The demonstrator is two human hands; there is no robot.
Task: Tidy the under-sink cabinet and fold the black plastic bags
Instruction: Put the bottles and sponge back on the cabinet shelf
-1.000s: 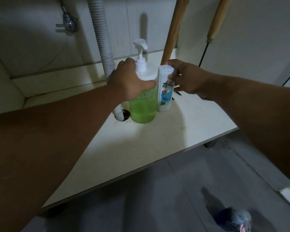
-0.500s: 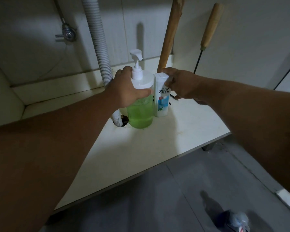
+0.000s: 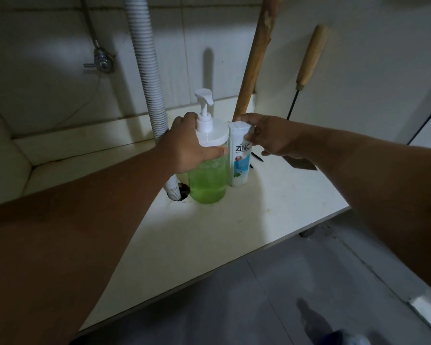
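Head view, looking down into the under-sink cabinet. Spreading pale across the middle: the cabinet floor (image 3: 209,245), meeting grey floor tiles (image 3: 309,282) toward 5 o'clock. Running down from 12 o'clock into a hole in the cabinet floor: a ribbed white drain hose (image 3: 147,78), just beside the pump bottle at its 9 o'clock. Leaning against the back wall at 12 to 1 o'clock: a thick wooden handle (image 3: 254,58), its lower end hidden behind the right hand. Leaning at 2 o'clock: a thinner wooden-handled tool (image 3: 311,56), its dark metal blade resting on the cabinet floor. Sitting on the wall at 10 o'clock: a small metal valve (image 3: 102,62).

Standing upright near the centre: a pump bottle (image 3: 208,180) of green liquid with a white pump head, touching the white ZINC bottle (image 3: 240,160) at its 3 o'clock. Wrapping around the pump bottle's shoulder from 9 o'clock: the left hand (image 3: 187,148), gripping it with the thumb lying across the front. Reaching in from 3 o'clock: the right hand (image 3: 271,135), pinching the ZINC bottle near its cap with curled fingers. Lying partly hidden under the right hand: a thin dark object, too obscured for telling. Showing blurred at 5 o'clock on the tiles: a small dark bluish item, not identifiable.
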